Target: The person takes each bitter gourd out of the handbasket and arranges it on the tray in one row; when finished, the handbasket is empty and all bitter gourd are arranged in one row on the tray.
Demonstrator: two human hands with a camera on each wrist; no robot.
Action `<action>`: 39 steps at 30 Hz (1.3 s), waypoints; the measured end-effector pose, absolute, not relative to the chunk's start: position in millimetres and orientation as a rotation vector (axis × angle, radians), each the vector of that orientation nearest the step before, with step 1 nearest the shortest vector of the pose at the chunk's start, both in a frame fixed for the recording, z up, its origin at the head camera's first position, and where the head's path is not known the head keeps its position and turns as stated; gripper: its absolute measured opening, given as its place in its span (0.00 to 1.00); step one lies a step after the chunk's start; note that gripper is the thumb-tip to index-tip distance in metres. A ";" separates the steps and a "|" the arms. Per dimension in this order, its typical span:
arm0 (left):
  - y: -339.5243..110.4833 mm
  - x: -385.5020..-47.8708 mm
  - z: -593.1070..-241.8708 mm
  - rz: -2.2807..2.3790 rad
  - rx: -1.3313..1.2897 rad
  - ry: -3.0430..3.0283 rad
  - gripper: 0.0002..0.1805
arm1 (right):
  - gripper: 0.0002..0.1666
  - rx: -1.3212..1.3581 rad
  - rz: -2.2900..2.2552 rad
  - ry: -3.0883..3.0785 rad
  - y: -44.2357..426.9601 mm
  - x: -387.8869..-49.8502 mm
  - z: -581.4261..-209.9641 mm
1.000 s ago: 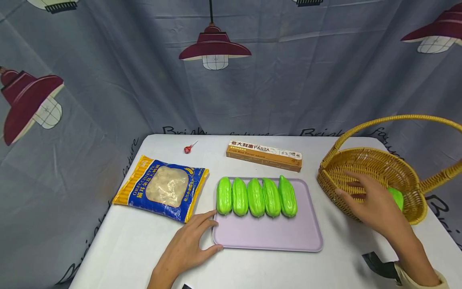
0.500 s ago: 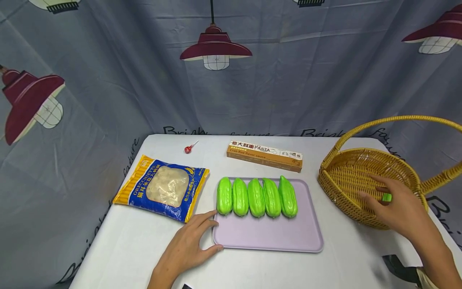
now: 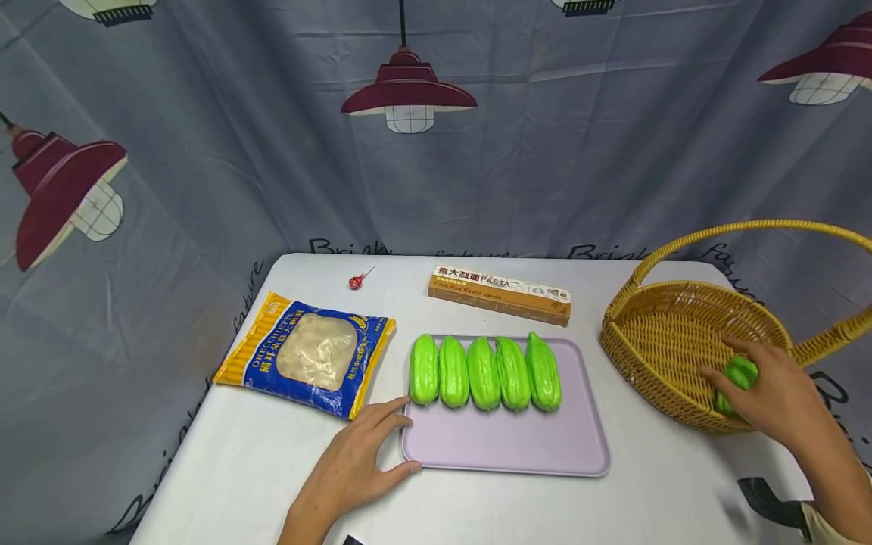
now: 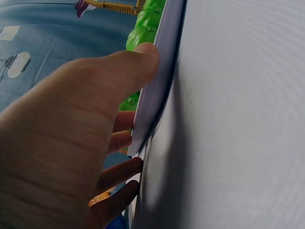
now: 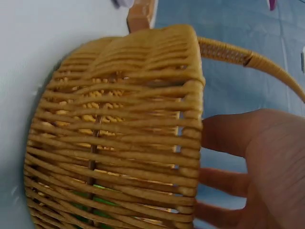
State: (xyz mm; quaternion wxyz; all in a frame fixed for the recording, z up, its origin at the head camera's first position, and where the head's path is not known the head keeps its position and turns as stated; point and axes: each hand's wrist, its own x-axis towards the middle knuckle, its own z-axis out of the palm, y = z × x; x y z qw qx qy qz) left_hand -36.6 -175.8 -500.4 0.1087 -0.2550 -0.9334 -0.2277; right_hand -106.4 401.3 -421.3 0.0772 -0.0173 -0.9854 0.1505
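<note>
My left hand (image 3: 357, 453) rests at the left edge of a lilac tray (image 3: 504, 446), fingers spread, thumb by the near corner. In the left wrist view, the thumb (image 4: 145, 59) touches the tray's rim (image 4: 159, 90). Several bright green cucumbers (image 3: 483, 375) lie side by side on the tray. My right hand (image 3: 777, 390) reaches over the rim of a wicker basket (image 3: 640, 371), thumb and fingers apart around a green bell pepper (image 3: 741, 374) inside. Through the weave in the right wrist view, the pepper (image 5: 97, 205) sits low, below the fingers; contact does not show.
A blue and yellow orecchiette bag (image 3: 316, 352) lies left of the tray. Behind the tray stands a pasta box (image 3: 500, 297), with a red lollipop (image 3: 356, 281) to its left. The basket's tall handle (image 3: 749, 225) arches above the right side. A grey curtain (image 3: 511, 174) hangs behind the table.
My right hand has moved right and nearer inside the basket, now around the green bell pepper, more of which shows. The left hand and the tray have stayed put.
</note>
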 end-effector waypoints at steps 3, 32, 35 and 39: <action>-175.7 -36.7 -500.2 -0.667 -0.748 -2.748 0.33 | 0.49 -0.087 0.439 -2.983 405.9 -109.5 -424.7; -175.7 -37.3 -501.6 -0.666 -0.761 -2.720 0.32 | 0.44 -0.102 0.498 -3.105 418.0 -130.9 -436.5; -175.7 -37.1 -501.6 -0.667 -0.758 -2.733 0.32 | 0.45 -0.102 0.505 -3.069 410.3 -127.9 -436.1; -176.1 -37.3 -501.5 -0.669 -0.752 -2.741 0.32 | 0.46 -0.081 0.525 -3.013 397.8 -124.3 -432.4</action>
